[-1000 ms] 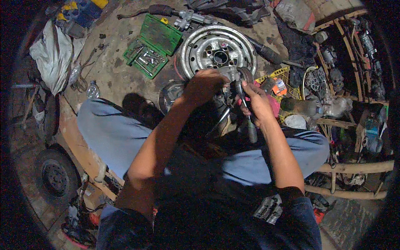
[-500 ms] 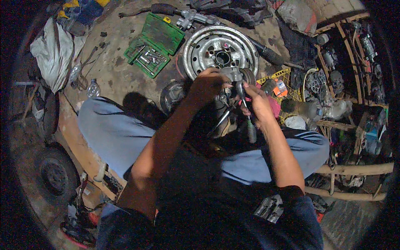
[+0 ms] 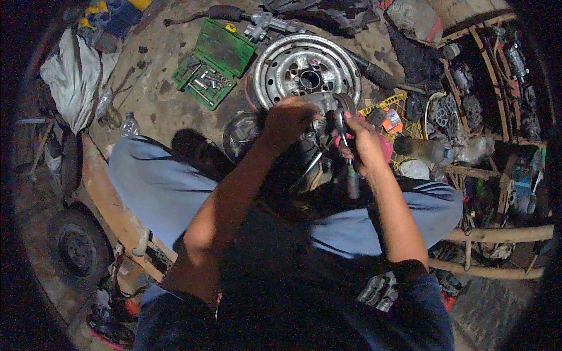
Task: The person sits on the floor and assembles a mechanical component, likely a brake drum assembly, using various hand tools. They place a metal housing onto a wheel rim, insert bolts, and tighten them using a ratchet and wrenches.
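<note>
In front of me stands a grey metal machine part [image 3: 323, 102] with a round pulley-like rim at its right side. My left hand [image 3: 290, 119], mostly in shadow, grips its near left side; the fingertips are partly hidden. My right hand [image 3: 364, 143] is closed round a ratchet wrench [image 3: 352, 181]. The ratchet's shiny head sits up against the part, and its dark greenish handle hangs down below my fingers. A bright metal rod [image 3: 313, 164] slants below the part, between my hands. Behind the part lies a silver wheel rim [image 3: 275, 64], flat on the floor.
An open green socket case [image 3: 225, 50] with several sockets lies left of the rim. A clear bottle [image 3: 130, 124] stands near my left knee. To the right are a yellow plastic crate [image 3: 404, 105], a big jar [image 3: 430, 150] and wooden racks [image 3: 494, 236]. A tyred wheel [image 3: 77, 248] is far left.
The ratchet and my right hand have shifted slightly up, with the ratchet's head closer to the part's rim. My left hand has moved slightly left and stays on the part.
</note>
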{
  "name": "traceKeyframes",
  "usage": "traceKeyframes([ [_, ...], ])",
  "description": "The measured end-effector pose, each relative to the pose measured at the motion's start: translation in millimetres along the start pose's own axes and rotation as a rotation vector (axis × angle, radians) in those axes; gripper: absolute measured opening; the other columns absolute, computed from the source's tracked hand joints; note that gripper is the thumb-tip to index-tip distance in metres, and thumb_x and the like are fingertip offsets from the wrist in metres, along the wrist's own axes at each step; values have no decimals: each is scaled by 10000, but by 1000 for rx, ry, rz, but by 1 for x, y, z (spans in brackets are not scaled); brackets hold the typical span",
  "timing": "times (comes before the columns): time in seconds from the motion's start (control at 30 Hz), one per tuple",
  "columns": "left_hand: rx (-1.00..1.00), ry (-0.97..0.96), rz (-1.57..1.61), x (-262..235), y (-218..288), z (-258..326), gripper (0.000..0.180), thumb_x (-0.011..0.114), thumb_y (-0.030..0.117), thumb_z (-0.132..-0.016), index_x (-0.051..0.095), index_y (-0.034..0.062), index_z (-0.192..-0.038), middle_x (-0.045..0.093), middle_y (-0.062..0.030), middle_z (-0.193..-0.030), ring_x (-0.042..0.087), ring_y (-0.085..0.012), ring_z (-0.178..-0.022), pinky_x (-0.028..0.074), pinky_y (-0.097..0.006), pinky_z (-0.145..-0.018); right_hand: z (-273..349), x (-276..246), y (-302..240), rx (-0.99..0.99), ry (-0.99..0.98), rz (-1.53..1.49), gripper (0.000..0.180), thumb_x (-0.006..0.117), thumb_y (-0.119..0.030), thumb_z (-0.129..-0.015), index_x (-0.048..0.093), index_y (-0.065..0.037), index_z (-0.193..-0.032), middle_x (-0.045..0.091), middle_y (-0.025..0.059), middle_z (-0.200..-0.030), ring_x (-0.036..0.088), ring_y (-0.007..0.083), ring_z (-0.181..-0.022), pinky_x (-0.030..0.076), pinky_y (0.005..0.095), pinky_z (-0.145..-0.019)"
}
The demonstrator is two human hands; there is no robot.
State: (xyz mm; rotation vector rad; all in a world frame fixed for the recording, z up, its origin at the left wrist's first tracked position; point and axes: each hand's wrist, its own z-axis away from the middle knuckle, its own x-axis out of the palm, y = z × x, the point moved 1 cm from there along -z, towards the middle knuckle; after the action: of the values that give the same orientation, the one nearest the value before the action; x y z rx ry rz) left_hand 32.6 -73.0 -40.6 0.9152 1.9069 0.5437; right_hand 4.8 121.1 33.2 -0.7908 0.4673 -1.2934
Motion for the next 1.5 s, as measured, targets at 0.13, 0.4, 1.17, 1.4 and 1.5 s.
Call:
traceKeyframes([
  [0.13,-23,17,-68,8,-1,-1,238,749,294,-803,682,70,-842,672,-96,-788,666,-322,-806,527,-422,-724,0,2,-2,-6,19,8,292,539,-334,-1009,600,-49,-983,632,82,-737,471,130,-426,305,249,-362],
  [0.4,62,-6,187,0,-10,-8,193,751,207,-797,676,35,-843,688,-115,-810,665,-319,-773,527,-414,-729,-9,-19,-2,-37,70,-119,280,559,-350,-998,601,-73,-994,651,65,-744,467,123,-432,297,249,-348],
  [1.17,161,49,64,8,-9,-3,203,764,199,-768,646,37,-802,659,-104,-794,652,-317,-798,532,-405,-754,2,-13,11,23,104,-58,326,486,-374,-1020,585,-74,-943,600,62,-694,434,110,-439,290,230,-377],
  [1.4,163,-36,-52,17,-29,5,201,753,255,-785,684,88,-876,669,-67,-849,642,-281,-843,535,-393,-748,-1,-8,26,64,105,-3,317,501,-374,-1014,585,-72,-963,622,64,-725,430,120,-424,304,242,-372],
  [1.5,223,-48,-179,15,-18,5,201,725,258,-809,704,146,-974,676,-43,-876,643,-257,-843,539,-376,-753,4,-7,28,43,44,-28,300,514,-371,-1011,581,-83,-960,613,56,-724,432,121,-422,293,249,-366],
])
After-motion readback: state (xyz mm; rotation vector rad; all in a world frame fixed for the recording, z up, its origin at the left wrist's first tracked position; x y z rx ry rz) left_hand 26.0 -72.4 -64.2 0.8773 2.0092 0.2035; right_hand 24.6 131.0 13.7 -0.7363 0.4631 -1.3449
